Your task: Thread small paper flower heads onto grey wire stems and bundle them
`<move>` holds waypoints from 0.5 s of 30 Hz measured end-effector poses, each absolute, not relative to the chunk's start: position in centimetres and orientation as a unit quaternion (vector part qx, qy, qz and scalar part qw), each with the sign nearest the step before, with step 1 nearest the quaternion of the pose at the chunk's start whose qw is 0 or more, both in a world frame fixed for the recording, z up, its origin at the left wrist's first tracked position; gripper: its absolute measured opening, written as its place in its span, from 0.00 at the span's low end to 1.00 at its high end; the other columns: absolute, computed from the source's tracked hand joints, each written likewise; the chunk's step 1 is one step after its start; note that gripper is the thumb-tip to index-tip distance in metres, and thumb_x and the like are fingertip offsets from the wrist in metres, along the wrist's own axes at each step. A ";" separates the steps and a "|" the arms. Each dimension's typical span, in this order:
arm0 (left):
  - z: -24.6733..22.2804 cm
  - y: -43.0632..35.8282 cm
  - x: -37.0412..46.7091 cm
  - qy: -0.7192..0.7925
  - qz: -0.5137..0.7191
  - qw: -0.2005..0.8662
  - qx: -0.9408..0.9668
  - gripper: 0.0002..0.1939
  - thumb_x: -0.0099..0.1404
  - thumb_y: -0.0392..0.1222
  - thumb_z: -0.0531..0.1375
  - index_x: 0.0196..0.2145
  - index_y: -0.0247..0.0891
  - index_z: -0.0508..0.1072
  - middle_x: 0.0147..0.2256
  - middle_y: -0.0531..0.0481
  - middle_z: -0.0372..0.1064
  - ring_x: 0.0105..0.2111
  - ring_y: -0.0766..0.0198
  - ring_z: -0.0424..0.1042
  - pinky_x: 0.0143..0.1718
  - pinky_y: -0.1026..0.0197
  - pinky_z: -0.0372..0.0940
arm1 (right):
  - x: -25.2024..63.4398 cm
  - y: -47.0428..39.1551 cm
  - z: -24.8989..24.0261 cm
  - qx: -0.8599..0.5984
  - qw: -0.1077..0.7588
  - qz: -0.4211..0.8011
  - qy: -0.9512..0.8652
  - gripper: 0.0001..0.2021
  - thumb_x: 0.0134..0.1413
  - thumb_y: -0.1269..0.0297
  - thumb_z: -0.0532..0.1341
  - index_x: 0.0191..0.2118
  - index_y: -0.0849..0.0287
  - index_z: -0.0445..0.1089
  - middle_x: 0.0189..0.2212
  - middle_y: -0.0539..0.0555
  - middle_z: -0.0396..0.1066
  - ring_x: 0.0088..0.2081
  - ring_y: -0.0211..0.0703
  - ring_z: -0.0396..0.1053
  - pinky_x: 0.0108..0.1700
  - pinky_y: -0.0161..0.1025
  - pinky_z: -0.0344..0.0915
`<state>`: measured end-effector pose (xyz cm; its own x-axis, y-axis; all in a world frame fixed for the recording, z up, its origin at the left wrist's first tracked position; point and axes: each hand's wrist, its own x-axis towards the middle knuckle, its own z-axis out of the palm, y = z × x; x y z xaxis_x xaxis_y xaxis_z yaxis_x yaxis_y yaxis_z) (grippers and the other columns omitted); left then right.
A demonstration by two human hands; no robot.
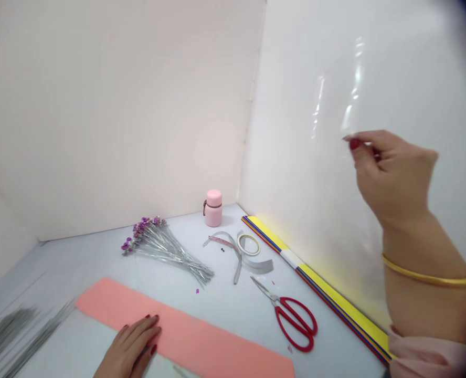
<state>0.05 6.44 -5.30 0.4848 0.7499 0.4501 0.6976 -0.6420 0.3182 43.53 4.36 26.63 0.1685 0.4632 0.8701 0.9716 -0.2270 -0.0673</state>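
My left hand [133, 346] lies flat on a long salmon-pink strip [201, 331], perhaps folded paper, near the front of the table. Its fingers are stretched out, the tips touching the strip's near side. Raised high at the right, my right hand [394, 173] is closed in a pinch in front of the glossy white wall. Whatever is between its thumb and forefinger is too small or blurred to make out. Red-handled scissors [296, 317] rest on the table beyond the strip, blades pointing away to the left.
Thin wires [40, 341] lie at the front left. Silvery stems with purple tips [170, 252] form a bundle farther back. A pink bottle [213, 209] stands in the corner near a tape roll [249, 244] and grey ribbon pieces [258, 265]. Coloured sheets [335, 299] run along the right wall.
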 end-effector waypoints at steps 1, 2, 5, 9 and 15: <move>-5.3 6.5 0.0 0.420 0.281 0.046 0.862 0.15 0.60 0.52 0.51 0.42 0.51 0.70 0.47 0.53 0.69 0.47 0.57 0.66 0.49 0.53 0.60 | 43.4 4.8 26.6 -0.710 0.264 -0.386 -0.526 0.18 0.62 0.57 0.40 0.50 0.52 0.60 0.39 0.54 0.67 0.39 0.47 0.64 0.39 0.43 0.60; -5.3 6.5 0.0 0.420 0.277 0.046 0.863 0.15 0.60 0.52 0.51 0.42 0.51 0.70 0.47 0.52 0.69 0.47 0.57 0.66 0.49 0.53 0.60 | 43.3 5.3 26.1 -0.744 0.178 -0.381 -0.519 0.19 0.63 0.58 0.38 0.50 0.53 0.60 0.41 0.56 0.66 0.43 0.50 0.63 0.40 0.46 0.59; -5.2 6.6 -0.2 0.415 0.262 0.039 0.870 0.15 0.59 0.51 0.53 0.43 0.51 0.70 0.47 0.51 0.69 0.47 0.56 0.66 0.47 0.52 0.61 | 43.5 7.6 21.7 -0.780 0.075 -0.311 -0.538 0.14 0.62 0.66 0.44 0.44 0.59 0.65 0.37 0.57 0.67 0.40 0.50 0.65 0.36 0.47 0.62; -5.1 6.6 -0.2 0.408 0.257 0.038 0.875 0.15 0.59 0.50 0.53 0.43 0.51 0.70 0.47 0.52 0.69 0.47 0.57 0.67 0.48 0.53 0.61 | 43.7 9.3 12.0 -0.794 -0.031 -0.175 -0.582 0.12 0.57 0.63 0.55 0.44 0.62 0.63 0.41 0.54 0.66 0.37 0.41 0.67 0.37 0.43 0.66; -5.7 6.6 -0.1 0.414 0.278 0.038 0.866 0.14 0.60 0.51 0.52 0.42 0.51 0.70 0.46 0.52 0.69 0.47 0.58 0.67 0.48 0.54 0.61 | 44.4 8.2 3.3 -0.815 -0.085 -0.084 -0.567 0.13 0.56 0.62 0.55 0.46 0.61 0.62 0.43 0.55 0.65 0.39 0.42 0.66 0.39 0.44 0.66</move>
<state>-0.13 6.64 -5.70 0.5023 0.7388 0.4492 0.6966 -0.6536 0.2959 44.40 8.18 3.26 0.3423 0.9388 0.0399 0.9104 -0.3418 0.2331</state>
